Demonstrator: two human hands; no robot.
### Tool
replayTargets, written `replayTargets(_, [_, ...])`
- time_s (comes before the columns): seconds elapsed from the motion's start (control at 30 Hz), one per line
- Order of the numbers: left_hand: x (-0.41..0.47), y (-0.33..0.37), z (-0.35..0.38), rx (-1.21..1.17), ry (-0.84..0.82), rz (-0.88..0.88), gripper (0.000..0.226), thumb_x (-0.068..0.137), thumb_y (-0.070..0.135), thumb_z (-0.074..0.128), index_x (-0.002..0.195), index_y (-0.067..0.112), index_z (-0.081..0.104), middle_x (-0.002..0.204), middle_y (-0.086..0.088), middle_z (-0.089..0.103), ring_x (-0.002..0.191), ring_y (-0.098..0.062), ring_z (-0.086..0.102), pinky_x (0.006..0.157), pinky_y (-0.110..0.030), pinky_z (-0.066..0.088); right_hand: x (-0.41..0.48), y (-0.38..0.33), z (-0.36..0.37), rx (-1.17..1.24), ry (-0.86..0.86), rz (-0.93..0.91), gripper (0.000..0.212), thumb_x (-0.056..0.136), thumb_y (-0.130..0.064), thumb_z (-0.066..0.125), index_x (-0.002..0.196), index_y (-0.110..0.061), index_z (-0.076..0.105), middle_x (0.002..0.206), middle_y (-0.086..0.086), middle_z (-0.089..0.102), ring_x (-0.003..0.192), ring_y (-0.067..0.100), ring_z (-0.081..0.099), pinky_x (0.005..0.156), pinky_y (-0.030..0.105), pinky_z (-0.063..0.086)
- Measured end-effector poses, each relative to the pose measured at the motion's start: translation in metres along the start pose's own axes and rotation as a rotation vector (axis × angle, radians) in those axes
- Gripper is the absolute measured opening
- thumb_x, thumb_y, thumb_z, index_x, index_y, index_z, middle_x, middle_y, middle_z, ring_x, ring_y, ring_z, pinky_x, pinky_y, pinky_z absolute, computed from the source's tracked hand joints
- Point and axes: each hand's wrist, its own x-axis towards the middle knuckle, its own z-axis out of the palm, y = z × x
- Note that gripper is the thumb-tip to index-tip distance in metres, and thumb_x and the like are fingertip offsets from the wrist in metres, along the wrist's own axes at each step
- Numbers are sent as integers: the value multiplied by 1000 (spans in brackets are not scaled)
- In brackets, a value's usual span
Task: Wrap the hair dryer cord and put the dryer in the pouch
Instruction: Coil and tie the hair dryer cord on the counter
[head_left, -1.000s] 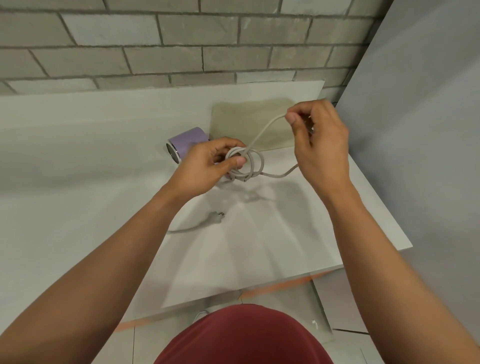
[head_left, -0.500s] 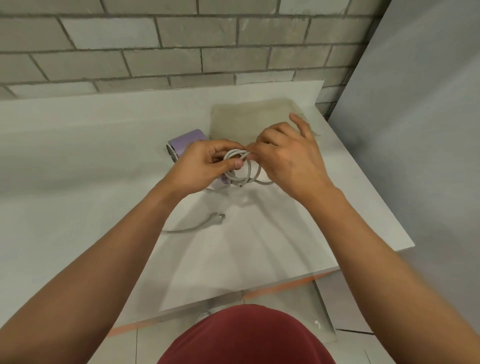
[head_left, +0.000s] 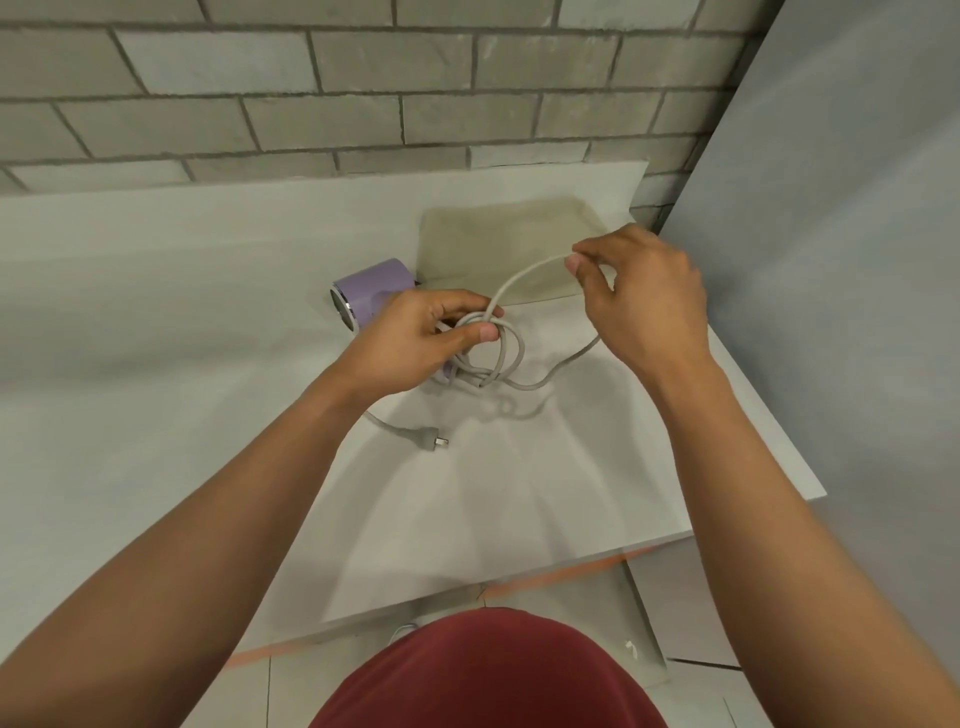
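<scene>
Left hand (head_left: 415, 338) curls round a small coil of the grey cord (head_left: 511, 358), thumb pressing the loops where they cross. Right hand (head_left: 644, 296) pinches a raised stretch of that cord between thumb and fingertip, other fingers loosely bent. The purple hair dryer (head_left: 371, 283) lies on the table (head_left: 156, 312) behind the left hand, just beside the flat beige pouch (head_left: 498, 244). The plug (head_left: 428, 440) lies loose on the table, nearer the person. That cord looks soft but springy, so I'd guess the loops pop open unless held at the crossing. The dryer looks smooth and rigid; barrel or handle seems the sure hold. The pouch looks limp and will probably need its mouth held open.
</scene>
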Motion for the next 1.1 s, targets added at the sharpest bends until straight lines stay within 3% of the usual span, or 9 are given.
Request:
replayTargets(0.1, [3, 1, 0, 33, -30, -27, 16, 95, 28, 75, 111, 26, 79, 96, -2, 79, 85, -32, 74, 75, -37, 62, -7, -5, 2, 7, -91, -269, 48, 94, -11, 62, 142, -12, 61, 140, 12, 61, 127, 36, 58, 107, 51, 48])
replayTargets(0.23, [5, 2, -1, 37, -30, 17, 11, 97, 19, 71, 105, 15, 78, 91, 4, 79, 85, -21, 73, 68, -14, 49, -14, -20, 16, 1, -190, -630, 42, 91, -8, 67, 133, -14, 67, 135, 10, 66, 132, 35, 57, 117, 52, 38])
replayTargets(0.37, [1, 2, -4, 17, -15, 6, 19, 93, 20, 76, 113, 19, 79, 94, 8, 79, 76, -4, 67, 68, -13, 49, -11, -15, 25, 2, -127, -590, 23, 96, -19, 66, 116, -12, 76, 107, 7, 70, 102, 34, 65, 92, 49, 56])
replayTargets(0.47, [-2, -3, -5, -4, -9, -19, 23, 90, 19, 80, 113, 19, 79, 92, 4, 79, 80, -9, 72, 72, -17, 53, -13, -15, 26, -45, -69, -567, 14, 96, -23, 70, 102, -13, 79, 95, 5, 68, 87, 32, 63, 67, 45, 55])
replayTargets(0.67, [-12, -9, 1, 0, 10, -50, 26, 90, 17, 80, 116, 19, 77, 94, 8, 79, 80, 1, 71, 69, -9, 49, -7, -8, 15, 134, 139, -243, 24, 104, -35, 64, 110, -19, 80, 99, 1, 69, 92, 29, 61, 68, 41, 53])
replayTargets(0.8, [-7, -6, -1, 30, 34, -24, 19, 93, 23, 77, 111, 22, 79, 90, 11, 78, 79, -10, 72, 68, -12, 50, -6, 3, 16, 79, 58, -160, 26, 103, -32, 62, 117, -18, 78, 106, 2, 69, 101, 31, 59, 78, 48, 55])
replayTargets(0.9, [-6, -3, -2, 49, 4, -33, 18, 94, 25, 76, 111, 24, 79, 93, 12, 79, 86, -16, 73, 71, -14, 52, -11, -3, 12, 0, -5, -329, 38, 96, -15, 63, 133, -16, 69, 128, 8, 66, 108, 37, 56, 87, 50, 54])
replayTargets(0.97, [-6, 0, -2, 44, -14, -23, 17, 95, 23, 75, 111, 23, 78, 92, 14, 78, 87, -13, 75, 76, -16, 52, -17, -17, 11, -22, -53, -503, 45, 93, -12, 62, 137, -17, 65, 135, 6, 65, 104, 36, 56, 78, 43, 53])
replayTargets(1.1, [-8, 4, -3, 39, -10, 14, 16, 95, 20, 74, 110, 24, 78, 90, 15, 78, 86, -9, 75, 78, -16, 52, -19, -27, 21, -36, -133, -572, 32, 99, -30, 54, 120, -17, 75, 106, 0, 72, 87, 28, 57, 59, 39, 54])
